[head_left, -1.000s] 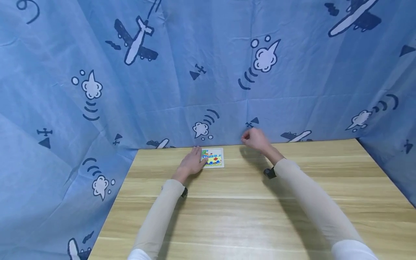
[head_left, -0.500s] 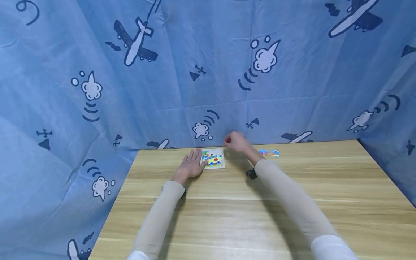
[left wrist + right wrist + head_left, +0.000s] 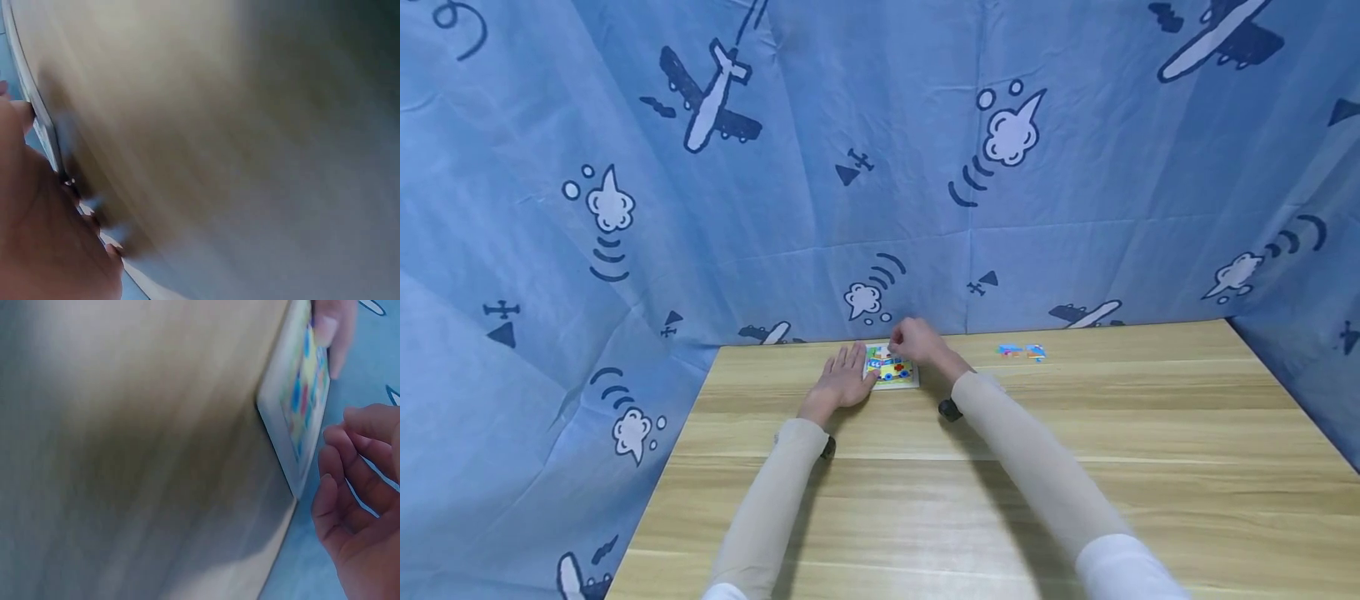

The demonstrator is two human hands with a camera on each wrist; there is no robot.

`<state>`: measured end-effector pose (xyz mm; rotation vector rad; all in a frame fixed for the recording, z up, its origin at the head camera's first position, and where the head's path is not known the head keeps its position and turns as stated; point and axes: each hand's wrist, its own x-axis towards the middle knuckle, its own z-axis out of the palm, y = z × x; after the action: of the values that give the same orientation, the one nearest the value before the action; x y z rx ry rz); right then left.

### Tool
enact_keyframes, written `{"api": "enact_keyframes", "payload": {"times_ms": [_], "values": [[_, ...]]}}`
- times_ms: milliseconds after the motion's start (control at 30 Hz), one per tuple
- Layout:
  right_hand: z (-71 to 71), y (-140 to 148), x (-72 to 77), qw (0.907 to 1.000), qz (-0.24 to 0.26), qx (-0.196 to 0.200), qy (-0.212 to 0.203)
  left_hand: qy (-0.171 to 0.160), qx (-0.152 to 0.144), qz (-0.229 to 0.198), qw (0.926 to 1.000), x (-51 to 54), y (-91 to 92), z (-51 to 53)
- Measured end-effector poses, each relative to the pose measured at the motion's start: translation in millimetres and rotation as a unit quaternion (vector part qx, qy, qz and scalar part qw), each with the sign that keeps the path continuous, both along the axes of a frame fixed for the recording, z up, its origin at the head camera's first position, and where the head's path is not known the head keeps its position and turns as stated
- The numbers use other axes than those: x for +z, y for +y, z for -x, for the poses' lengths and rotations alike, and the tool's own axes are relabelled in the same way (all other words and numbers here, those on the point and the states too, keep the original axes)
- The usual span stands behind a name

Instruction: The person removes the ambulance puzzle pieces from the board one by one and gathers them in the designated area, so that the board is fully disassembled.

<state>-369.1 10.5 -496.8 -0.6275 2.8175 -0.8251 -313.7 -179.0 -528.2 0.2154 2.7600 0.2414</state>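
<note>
A small square jigsaw puzzle (image 3: 904,375) in a pale frame lies at the table's back edge, printed with a yellow vehicle with a red cross. My left hand (image 3: 841,379) lies beside its left edge, fingers straight and spread, thumb over the frame. Above the puzzle's upper right part is my right hand (image 3: 917,340), thumb and index fingertips pinched together. It appears to pinch a puzzle piece, which the fingers hide. In the right wrist view, this right hand (image 3: 362,481) has its other fingers curled loosely, near the puzzle board's corner (image 3: 284,437).
Loose puzzle pieces, blue and orange, lie to the right: one (image 3: 1009,350) beside another (image 3: 1037,352). A blue curtain (image 3: 925,208) printed with airplanes hangs right behind the wooden table (image 3: 895,500).
My right hand has moved left and slightly down, from near the loose pieces to over the puzzle, uncovering those pieces. The left hand stays beside the frame, its fingers more spread.
</note>
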Motion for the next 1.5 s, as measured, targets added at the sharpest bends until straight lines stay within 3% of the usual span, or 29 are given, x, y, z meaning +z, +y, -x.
{"api": "enact_keyframes", "payload": {"times_ms": [133, 433, 667, 1200, 1500], "values": [[-2.8, -7, -4.0, 1.0000, 0.000, -0.005, 0.001, 0.014, 0.009, -0.014, 0.9998, 0.2, 2.9, 2.4], [-3.5, -17, -13.4, 0.9998, 0.011, -0.007, -0.011, 0.057, 0.016, -0.013, 0.9981, 9.2, 8.4, -4.3], [-1.7, -21, -19.8, 0.9997, 0.006, -0.019, -0.018, 0.045, 0.010, -0.012, 0.9989, 3.7, 5.4, -5.3], [-3.4, -27, -20.4, 0.9994, 0.001, -0.029, -0.017, 0.053, 0.012, -0.013, 0.9984, 5.6, 6.9, -5.6], [-4.7, -28, -20.1, 0.9990, 0.023, -0.029, -0.025, 0.049, 0.022, -0.012, 0.9985, 7.3, 6.4, -4.9]]}}
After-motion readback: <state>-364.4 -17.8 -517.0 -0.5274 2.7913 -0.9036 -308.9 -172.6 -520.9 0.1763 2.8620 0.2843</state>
